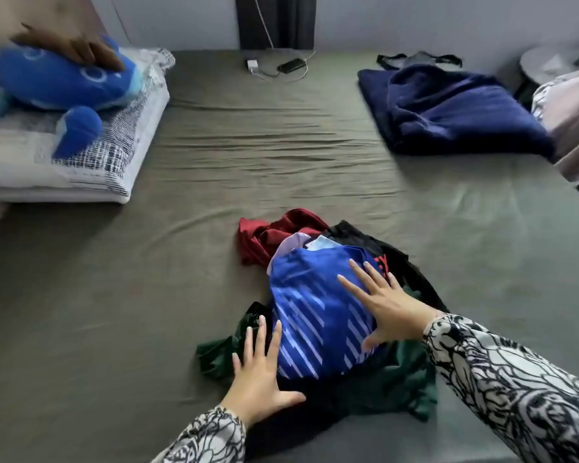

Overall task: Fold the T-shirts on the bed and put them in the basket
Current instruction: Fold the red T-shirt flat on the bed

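On olive-grey bed sheet (248, 155), wrinkled across the middle: heap of T-shirts (318, 309) near front edge, blue striped one on top, red, black and green beneath. Left hand (259, 372) flat, fingers spread, at heap's left side; right hand (381, 302) flat, fingers straight, pressing on blue shirt. Far left, pillow (64, 162) with blue plush (57, 81). Far right, navy blanket (448, 108). By grey back wall, phone (291, 65) and charger (252, 65).

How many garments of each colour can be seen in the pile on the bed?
Blue with pale stripes: 1
Dark red: 1
Dark green: 1
Black with red letters: 1
Lilac: 1
Total: 5 visible; more may be hidden underneath.
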